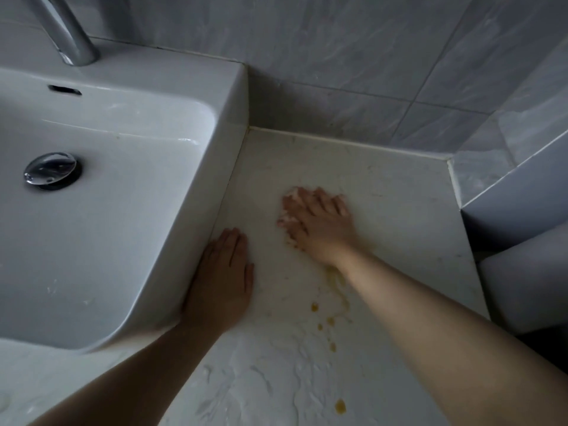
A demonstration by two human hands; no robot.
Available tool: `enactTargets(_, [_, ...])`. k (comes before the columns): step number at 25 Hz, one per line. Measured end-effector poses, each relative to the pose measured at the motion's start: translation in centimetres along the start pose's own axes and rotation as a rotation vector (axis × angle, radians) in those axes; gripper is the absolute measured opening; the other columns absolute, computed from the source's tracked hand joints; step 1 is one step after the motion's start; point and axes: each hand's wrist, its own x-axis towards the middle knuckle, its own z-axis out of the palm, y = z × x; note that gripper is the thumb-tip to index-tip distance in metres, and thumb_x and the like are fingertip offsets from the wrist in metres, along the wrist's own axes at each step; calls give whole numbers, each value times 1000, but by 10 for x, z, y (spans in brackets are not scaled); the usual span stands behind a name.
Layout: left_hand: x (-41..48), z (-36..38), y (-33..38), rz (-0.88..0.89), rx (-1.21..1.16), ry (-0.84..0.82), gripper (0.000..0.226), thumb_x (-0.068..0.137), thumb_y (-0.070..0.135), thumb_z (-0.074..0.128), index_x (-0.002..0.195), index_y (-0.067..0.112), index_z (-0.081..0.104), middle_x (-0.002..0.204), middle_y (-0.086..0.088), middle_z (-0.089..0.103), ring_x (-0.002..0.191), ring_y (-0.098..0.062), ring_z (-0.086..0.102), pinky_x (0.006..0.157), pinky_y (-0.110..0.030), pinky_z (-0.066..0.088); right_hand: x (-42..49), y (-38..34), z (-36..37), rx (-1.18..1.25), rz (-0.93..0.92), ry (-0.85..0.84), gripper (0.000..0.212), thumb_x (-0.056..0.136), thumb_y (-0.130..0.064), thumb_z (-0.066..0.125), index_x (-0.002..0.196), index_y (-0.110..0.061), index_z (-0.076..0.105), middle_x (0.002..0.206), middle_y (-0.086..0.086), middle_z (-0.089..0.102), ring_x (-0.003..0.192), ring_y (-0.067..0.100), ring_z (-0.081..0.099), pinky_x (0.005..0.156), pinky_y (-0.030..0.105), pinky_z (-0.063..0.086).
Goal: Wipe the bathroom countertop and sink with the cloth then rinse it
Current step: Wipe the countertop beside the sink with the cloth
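My right hand (pixel 319 219) lies flat on the white countertop (pixel 384 210), pressing down a small pale cloth (pixel 287 217) that shows only at the hand's left edge and under the fingertips. My left hand (pixel 221 281) rests palm down on the countertop with fingers together, touching the right wall of the white sink (pixel 221 124). It holds nothing. Yellow-orange spots (pixel 330 321) and a wet smear mark the counter just behind my right wrist. White foamy streaks (pixel 276 379) cover the near part of the counter.
A chrome faucet (pixel 66 32) stands at the back of the sink, and a chrome drain plug (pixel 50 169) sits in the basin. Grey tiled walls (pixel 338 56) close the counter at the back and right. A white object (pixel 528 287) sits beyond the counter's right edge.
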Motion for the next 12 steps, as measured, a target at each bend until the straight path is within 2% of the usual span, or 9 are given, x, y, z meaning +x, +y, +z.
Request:
enactTargets(3, [-2, 0, 4, -24, 4, 8, 48, 88, 21, 35, 118, -9, 58, 121, -25, 60, 111, -36, 59, 102, -39, 30, 10, 15, 1, 60, 350, 48, 53, 98, -46, 26, 149, -38, 15, 161, -5, 4, 147, 24, 0, 117, 45, -3])
enactTargets(5, [-1, 1, 6, -28, -5, 7, 48, 88, 20, 35, 117, -9, 59, 120, -25, 60, 112, -36, 59, 102, -39, 31, 29, -9, 2, 123, 426, 42, 55, 97, -47, 26, 150, -37, 13, 161, -3, 1, 147, 27, -4, 116, 48, -5])
enactTargets(9, [0, 1, 3, -62, -47, 6, 47, 85, 19, 37, 115, -9, 60, 118, -25, 61, 110, -36, 59, 102, -39, 31, 62, -68, -1, 121, 64, -33, 56, 99, -45, 25, 151, -34, 9, 161, -4, -2, 147, 26, -6, 115, 46, -6])
enactTargets(12, [0, 0, 5, -69, -68, -4, 46, 84, 18, 38, 114, -10, 60, 118, -26, 61, 109, -36, 59, 102, -38, 32, 63, -72, -2, 75, -92, -30, 55, 99, -50, 26, 150, -37, 10, 161, -7, 3, 147, 23, -3, 116, 45, -5])
